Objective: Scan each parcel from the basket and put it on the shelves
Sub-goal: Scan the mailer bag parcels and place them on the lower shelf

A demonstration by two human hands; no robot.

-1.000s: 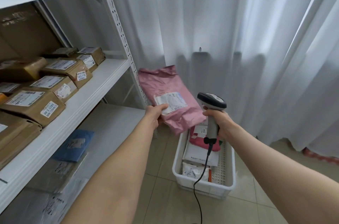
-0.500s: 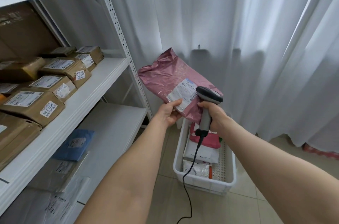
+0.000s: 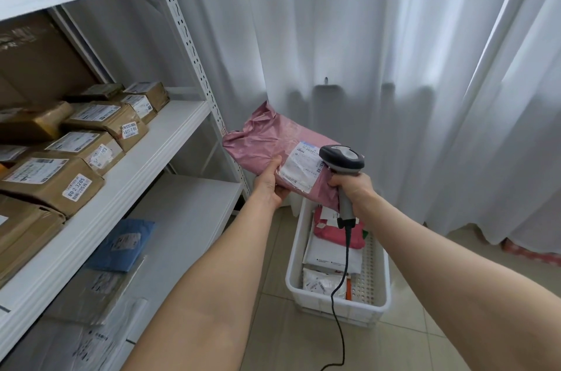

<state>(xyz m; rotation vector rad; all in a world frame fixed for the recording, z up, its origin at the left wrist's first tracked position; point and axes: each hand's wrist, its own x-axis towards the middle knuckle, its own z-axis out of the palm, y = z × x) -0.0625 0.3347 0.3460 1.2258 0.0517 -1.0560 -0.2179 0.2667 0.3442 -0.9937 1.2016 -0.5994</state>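
While left hand (image 3: 270, 185) pinches pink parcel (image 3: 264, 139) at its near edge, right hand (image 3: 353, 190), fingers curled round scanner (image 3: 341, 158), aims over right end of label (image 3: 299, 165).

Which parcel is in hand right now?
The dusty-pink mailer bag, gripped by the left hand under the scanner held by the right hand. The rest lie in the white basket or on the shelves.
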